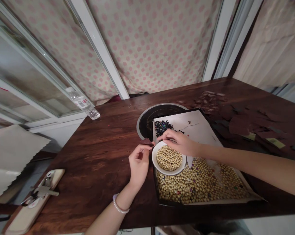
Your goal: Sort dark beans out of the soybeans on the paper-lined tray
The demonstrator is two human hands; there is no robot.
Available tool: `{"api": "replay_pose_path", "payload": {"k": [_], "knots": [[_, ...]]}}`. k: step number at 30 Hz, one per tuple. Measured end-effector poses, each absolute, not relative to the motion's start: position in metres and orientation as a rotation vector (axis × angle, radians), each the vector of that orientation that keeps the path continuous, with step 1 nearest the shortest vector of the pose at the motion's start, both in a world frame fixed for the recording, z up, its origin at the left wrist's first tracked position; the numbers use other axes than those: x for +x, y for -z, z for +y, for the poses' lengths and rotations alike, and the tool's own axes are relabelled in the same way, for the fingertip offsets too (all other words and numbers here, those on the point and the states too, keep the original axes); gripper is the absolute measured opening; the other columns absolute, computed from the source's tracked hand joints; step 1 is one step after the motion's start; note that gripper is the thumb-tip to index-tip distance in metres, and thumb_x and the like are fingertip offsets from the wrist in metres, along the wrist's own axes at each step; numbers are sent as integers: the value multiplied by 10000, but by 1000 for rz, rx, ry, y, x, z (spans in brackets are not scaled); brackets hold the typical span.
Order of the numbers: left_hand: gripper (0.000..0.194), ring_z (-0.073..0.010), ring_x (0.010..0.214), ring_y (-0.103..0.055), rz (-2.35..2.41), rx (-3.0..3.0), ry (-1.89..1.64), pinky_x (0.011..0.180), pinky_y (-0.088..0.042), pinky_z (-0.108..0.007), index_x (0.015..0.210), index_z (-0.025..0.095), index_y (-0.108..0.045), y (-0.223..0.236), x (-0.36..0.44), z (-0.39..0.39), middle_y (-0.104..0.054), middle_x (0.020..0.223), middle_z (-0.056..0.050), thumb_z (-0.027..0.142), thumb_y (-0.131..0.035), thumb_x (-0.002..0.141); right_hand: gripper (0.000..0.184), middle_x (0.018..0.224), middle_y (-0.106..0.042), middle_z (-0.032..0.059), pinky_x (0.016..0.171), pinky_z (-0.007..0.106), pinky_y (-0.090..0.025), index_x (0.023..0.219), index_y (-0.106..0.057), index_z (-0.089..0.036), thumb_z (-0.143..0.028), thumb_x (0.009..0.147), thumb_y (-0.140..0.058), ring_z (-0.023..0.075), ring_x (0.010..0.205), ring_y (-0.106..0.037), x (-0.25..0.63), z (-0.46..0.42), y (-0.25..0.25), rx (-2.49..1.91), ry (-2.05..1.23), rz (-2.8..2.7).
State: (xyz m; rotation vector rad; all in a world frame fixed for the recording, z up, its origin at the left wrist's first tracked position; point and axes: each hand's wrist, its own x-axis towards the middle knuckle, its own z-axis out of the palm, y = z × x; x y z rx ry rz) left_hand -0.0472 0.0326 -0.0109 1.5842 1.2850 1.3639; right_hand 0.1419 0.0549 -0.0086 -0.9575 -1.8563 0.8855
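My left hand (pixel 139 163), with a beaded bracelet on its wrist, pinches a small dark brown flat piece (pixel 146 141) left of a white bowl. The bowl (pixel 154 160) is filled with round beige beads (pixel 169 159) and rests on the near left part of a tray. Over the bowl's far rim, my right hand (pixel 179 142) has its fingers bent together and pointing toward my left hand. What sits between those fingertips is too small to make out. More beige beads (pixel 201 187), with a few coloured ones among them, cover the tray's near half.
The dark tray has a pale lining (pixel 193 127) and black beads (pixel 162 125) in its far left corner. Behind it lies a round black plate (pixel 147 119). Brown scraps (pixel 245 124) spread at right. A plastic bottle (pixel 83 102) and a pale board (pixel 27 212) are at left.
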Motion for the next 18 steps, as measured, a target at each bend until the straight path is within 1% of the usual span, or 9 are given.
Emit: {"api": "replay_pose_path", "payload": {"k": [2, 4, 6, 7, 9, 11, 13, 15, 18], "knots": [[87, -165, 796, -655, 1253, 1513, -1404, 769, -486, -273, 713, 171, -633, 11, -46, 29, -700, 792, -21, 177, -570, 772, 90, 1046, -646, 54, 882, 336, -483, 928, -480, -212, -224, 876, -409, 149, 1001, -601, 152, 52, 2, -1012, -835, -1759], [69, -187, 905, -650, 1164, 1340, -1443, 855, -468, -312, 730, 176, -620, 10, -45, 22, -708, 879, -35, 208, -585, 779, 110, 1115, -621, 79, 902, 366, -472, 957, -456, -213, -258, 898, -373, 163, 1061, -574, 171, 42, -6, -1086, -757, -1623], [72, -209, 968, -636, 1065, 1124, -1413, 907, -447, -347, 731, 172, -617, 8, -44, 13, -707, 927, -51, 232, -607, 769, 90, 1124, -628, 82, 899, 387, -475, 918, -484, -216, -282, 876, -437, 188, 1049, -586, 194, 23, -10, -1217, -591, -1407], [77, -217, 961, -640, 1033, 1025, -1368, 906, -452, -356, 714, 167, -618, 6, -45, 9, -711, 910, -56, 235, -628, 749, 106, 1165, -610, 89, 895, 398, -477, 930, -501, -217, -291, 870, -456, 203, 1061, -581, 206, 11, -9, -1290, -525, -1338], [72, -229, 962, -642, 997, 869, -1289, 916, -453, -369, 710, 166, -630, 3, -45, -1, -716, 908, -66, 227, -666, 707, 120, 1237, -565, 106, 920, 411, -460, 929, -518, -223, -312, 859, -479, 232, 1136, -531, 228, -14, 0, -1394, -406, -1194], [85, -233, 977, -638, 977, 786, -1303, 934, -449, -377, 703, 176, -635, 2, -44, -8, -717, 917, -61, 230, -693, 673, 130, 1295, -519, 99, 926, 422, -454, 906, -526, -241, -353, 849, -494, 253, 1170, -501, 241, -34, 14, -1496, -422, -1117], [95, -229, 992, -633, 972, 771, -1355, 945, -448, -374, 695, 189, -630, 4, -39, -14, -718, 918, -46, 248, -700, 670, 176, 1302, -512, 104, 915, 447, -460, 876, -532, -236, -405, 838, -496, 273, 1144, -522, 245, -44, 28, -1546, -506, -1069], [97, -218, 987, -635, 993, 779, -1404, 937, -457, -361, 693, 198, -622, 7, -32, -19, -719, 912, -30, 268, -689, 689, 236, 1298, -513, 120, 873, 467, -486, 896, -530, -220, -442, 828, -492, 286, 1089, -562, 242, -44, 37, -1555, -594, -1049], [99, -208, 950, -651, 1031, 760, -1468, 902, -480, -345, 709, 207, -612, 14, -20, -26, -721, 890, -16, 279, -680, 704, 248, 1275, -538, 110, 831, 440, -517, 892, -533, -225, -459, 822, -489, 274, 1028, -602, 235, -32, 41, -1513, -659, -1054]]}}
